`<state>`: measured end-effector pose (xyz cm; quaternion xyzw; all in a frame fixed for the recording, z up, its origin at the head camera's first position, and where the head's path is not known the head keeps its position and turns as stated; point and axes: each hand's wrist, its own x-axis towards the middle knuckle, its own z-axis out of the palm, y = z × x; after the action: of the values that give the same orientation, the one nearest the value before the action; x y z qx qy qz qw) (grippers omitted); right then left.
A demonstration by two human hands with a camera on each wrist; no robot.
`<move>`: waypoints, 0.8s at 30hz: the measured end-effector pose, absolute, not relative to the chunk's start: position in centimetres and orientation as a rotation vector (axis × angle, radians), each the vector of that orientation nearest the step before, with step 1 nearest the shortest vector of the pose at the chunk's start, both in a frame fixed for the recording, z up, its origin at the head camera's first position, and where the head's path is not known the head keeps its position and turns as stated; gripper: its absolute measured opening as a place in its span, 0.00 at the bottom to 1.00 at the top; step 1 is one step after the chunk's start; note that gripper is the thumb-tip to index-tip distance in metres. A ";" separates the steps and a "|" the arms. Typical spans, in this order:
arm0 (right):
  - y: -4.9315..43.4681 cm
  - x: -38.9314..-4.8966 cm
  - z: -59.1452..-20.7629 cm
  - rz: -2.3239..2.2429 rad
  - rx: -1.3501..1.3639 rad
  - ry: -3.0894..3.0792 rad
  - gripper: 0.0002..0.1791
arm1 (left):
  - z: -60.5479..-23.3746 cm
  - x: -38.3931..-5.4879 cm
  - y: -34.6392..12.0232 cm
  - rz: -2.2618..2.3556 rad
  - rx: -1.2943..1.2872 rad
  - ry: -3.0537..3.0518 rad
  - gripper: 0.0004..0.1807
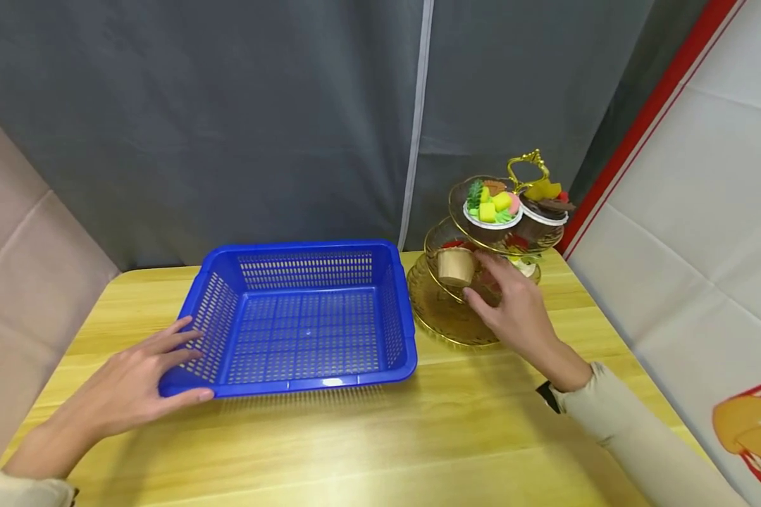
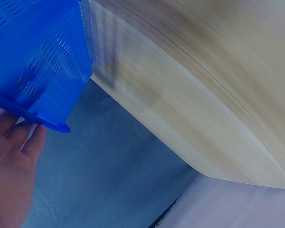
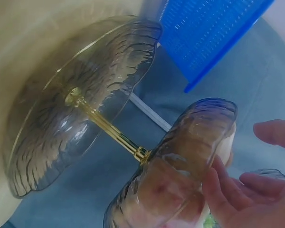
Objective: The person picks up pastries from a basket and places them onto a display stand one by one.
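Note:
A blue plastic basket (image 1: 311,386) with perforated walls stands on the table. My left hand (image 1: 133,377) rests at its front left corner, fingers spread and fairly straight over the rim, thumb by the front edge. To the right is a three-tier glass stand (image 1: 463,334) with gold trim. My right hand (image 1: 521,310) reaches to its middle tier, thumb and fingers apart beside a beige cupcake cup (image 1: 455,267) with a red top. In the right wrist view the fingertips (image 3: 211,183) are right at the tier's rim, and the thumb (image 3: 266,130) stands away from the cup.
On the top tier sit a cup with yellow and green toy toppings (image 1: 493,211) and a chocolate-coloured cupcake (image 1: 545,209). A gold handle (image 1: 529,167) crowns the stand. Behind the wooden table (image 1: 355,451) hangs a grey curtain (image 1: 260,127); a white panel (image 1: 704,211) borders the right.

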<state>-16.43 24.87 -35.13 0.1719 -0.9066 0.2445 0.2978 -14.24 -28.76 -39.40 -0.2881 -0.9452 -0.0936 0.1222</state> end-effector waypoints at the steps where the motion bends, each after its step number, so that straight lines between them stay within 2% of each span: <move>1: 24.8 -16.6 -35.1 0.660 0.451 -2.416 0.30 | -39.4 -14.3 -28.7 -0.274 -0.840 -2.760 0.38; 15: 24.1 -18.3 -34.9 0.640 0.408 -2.471 0.25 | -38.8 -14.1 -28.3 -0.273 -0.804 -2.813 0.38; 24: 24.3 -18.0 -35.4 0.599 0.412 -2.443 0.27 | -38.9 -14.0 -28.4 -0.270 -0.806 -2.813 0.38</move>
<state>-17.98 24.26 -35.37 0.1545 -0.9168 0.2246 0.2919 -14.01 -28.41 -38.90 -0.2728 -0.9523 -0.0915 0.1013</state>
